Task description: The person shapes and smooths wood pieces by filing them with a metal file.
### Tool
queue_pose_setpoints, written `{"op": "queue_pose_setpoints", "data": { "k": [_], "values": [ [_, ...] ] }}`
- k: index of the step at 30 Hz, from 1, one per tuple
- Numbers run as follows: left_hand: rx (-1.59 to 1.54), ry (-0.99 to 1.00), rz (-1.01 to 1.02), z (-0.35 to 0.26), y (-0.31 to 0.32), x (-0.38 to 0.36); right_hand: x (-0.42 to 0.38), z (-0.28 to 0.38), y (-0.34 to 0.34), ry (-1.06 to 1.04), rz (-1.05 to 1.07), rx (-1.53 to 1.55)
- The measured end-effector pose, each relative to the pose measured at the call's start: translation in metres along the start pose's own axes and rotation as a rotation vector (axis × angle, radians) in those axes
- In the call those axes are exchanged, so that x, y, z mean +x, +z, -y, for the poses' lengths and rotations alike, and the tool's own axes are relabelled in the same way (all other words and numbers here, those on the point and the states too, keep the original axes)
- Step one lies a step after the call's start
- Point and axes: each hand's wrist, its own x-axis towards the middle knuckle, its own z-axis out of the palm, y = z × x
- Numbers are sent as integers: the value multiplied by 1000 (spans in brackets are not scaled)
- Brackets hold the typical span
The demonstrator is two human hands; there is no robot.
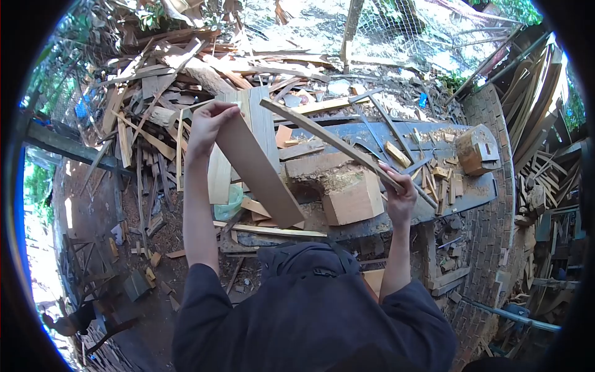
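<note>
My left hand (209,127) is raised and pinches the upper end of a flat, brownish wooden board (260,170). The board slants down to the right. Closed around the lower part of a long, narrow wooden strip (328,137) is my right hand (401,193); the strip runs up to the left, its far end near the board's top. Behind and between my hands, a chunky wooden block (352,197) with a rough hollow sits on the dark work table (427,146). Pale planks (263,124) lie just behind the board.
Wood offcuts (443,183) and a second block (476,152) are on the table's right side. A heap of scrap wood (167,93) fills the back left. A brick edging (496,124) curves along the right. A greenish plastic bag (230,203) is near the table's front left.
</note>
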Motion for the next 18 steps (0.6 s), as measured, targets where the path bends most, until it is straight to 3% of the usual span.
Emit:
{"op": "queue_pose_setpoints", "data": {
  "k": [2, 6, 14, 16, 17, 18],
  "values": [
    [92, -7, 68, 16, -19, 41, 4, 16, 6, -448, -109, -286],
    [250, -124, 205, 58, -32, 109, -3, 42, 5, -723, -167, -677],
    [454, -58, 378, 123, -46, 171, -34, 46, 2, -822, -265, -805],
    [490, -21, 289, 131, -45, 172, -40, 48, 2, -810, -283, -839],
    [796, 0, 117, 137, -42, 171, -43, 49, 2, -802, -294, -868],
    [797, -1, 124, 133, -32, 159, -46, 49, 2, -797, -298, -872]
  ]
}}
